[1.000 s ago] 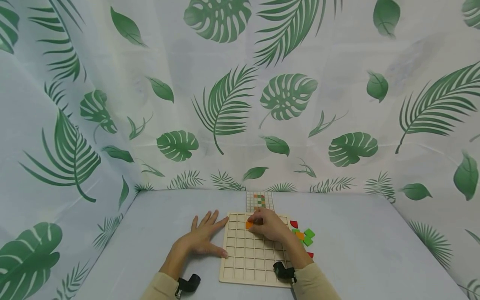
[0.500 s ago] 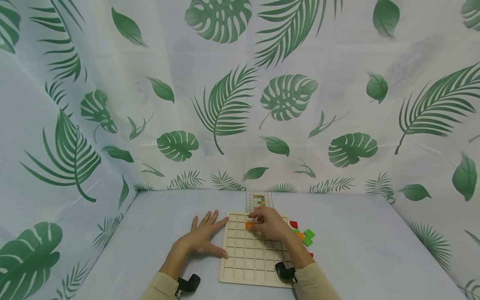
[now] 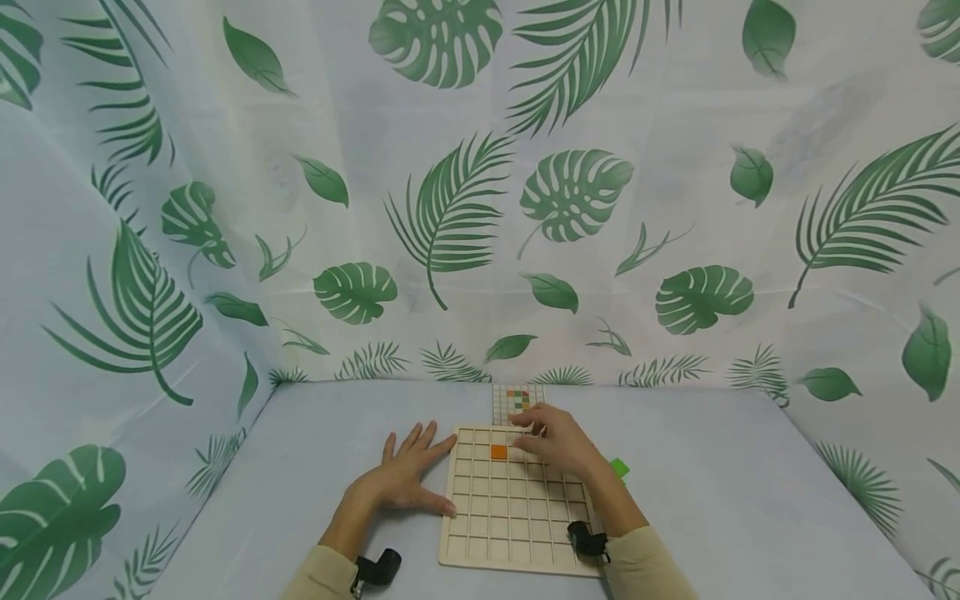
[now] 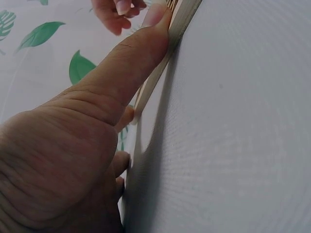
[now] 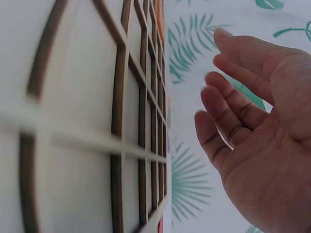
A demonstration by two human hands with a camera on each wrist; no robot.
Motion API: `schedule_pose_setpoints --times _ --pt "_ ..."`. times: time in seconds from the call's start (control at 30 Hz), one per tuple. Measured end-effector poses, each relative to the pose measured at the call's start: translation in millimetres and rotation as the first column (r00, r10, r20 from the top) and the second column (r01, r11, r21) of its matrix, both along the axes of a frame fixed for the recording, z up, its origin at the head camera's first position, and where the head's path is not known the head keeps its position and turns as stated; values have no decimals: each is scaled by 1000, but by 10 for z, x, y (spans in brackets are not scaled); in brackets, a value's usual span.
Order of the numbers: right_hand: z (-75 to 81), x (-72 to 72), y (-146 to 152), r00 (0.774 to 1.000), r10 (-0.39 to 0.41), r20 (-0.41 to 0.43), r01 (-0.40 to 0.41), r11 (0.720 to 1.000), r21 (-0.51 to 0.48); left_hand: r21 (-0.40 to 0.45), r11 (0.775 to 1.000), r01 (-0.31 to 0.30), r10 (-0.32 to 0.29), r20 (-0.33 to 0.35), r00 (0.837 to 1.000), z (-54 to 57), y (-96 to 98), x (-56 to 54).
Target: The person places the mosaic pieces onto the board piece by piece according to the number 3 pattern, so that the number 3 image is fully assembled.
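A wooden grid board [image 3: 480,508] lies flat on the table. One square orange tile [image 3: 498,452] sits in a cell of its second row from the back. My left hand [image 3: 401,477] is spread beside the board's left edge, with thumb and forefinger touching that edge; in the left wrist view the thumb [image 4: 131,58] presses against the rim. Above the back right part of the board hovers my right hand [image 3: 561,443], right of the orange tile and apart from it. Its fingers [image 5: 233,107] are loosely bent in the right wrist view and hold nothing.
Behind the board lies a small card [image 3: 500,408] printed with a coloured grid pattern, partly covered by the right hand. Green tiles [image 3: 619,467] lie right of the board, mostly hidden by the right arm. A leaf-print curtain [image 3: 480,333] closes off the table's back.
My right hand has let go of the orange tile, which stays in its cell, and has moved up and right. The left hand has not moved.
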State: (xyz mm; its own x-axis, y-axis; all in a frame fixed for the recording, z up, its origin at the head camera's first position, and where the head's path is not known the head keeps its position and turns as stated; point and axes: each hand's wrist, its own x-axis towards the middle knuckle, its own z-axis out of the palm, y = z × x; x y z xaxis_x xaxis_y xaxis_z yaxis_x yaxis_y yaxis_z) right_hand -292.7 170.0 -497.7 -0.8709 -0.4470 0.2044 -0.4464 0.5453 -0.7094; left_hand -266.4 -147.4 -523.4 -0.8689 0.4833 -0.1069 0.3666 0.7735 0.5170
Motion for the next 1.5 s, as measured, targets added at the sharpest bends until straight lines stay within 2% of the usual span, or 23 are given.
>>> schedule_pose_setpoints --times 0.2,0.5,0.9,1.13,1.5 --pt "16 14 153 999 -47 27 47 999 7 3 1000 -3 3 6 1000 6 9 -2" --pt "46 29 361 990 -138 21 137 990 39 -1 1000 0 0 11 1000 -6 15 -6" --pt "57 57 652 983 -181 -5 180 978 106 -7 1000 0 0 9 1000 -23 8 -7" --pt "82 79 790 974 -220 46 213 969 121 0 1000 -9 9 4 1000 -13 8 -1" --pt "71 80 1080 962 -267 58 252 950 184 -1 1000 -7 7 1 1000 -10 6 -12"
